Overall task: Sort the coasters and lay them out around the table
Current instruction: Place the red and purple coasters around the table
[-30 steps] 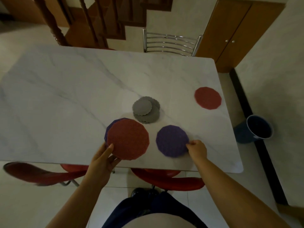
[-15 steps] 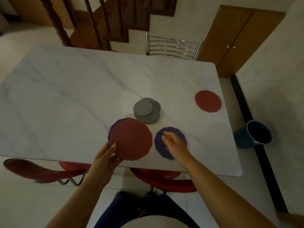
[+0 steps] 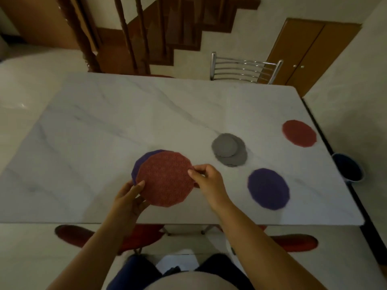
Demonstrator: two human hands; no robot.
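The purple coaster [image 3: 268, 188] has been released flat on the table [image 3: 104, 122], near its edge. The right hand [image 3: 206, 180] is now pinched on the red coaster [image 3: 166, 181], stacked over another purple one and gripped by the left hand [image 3: 130, 197]. Separation appears next.

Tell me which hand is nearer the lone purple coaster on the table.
Right. The right hand pinches the held red coaster, just left of the lone purple coaster. The left hand grips the stack's far side, farther away.
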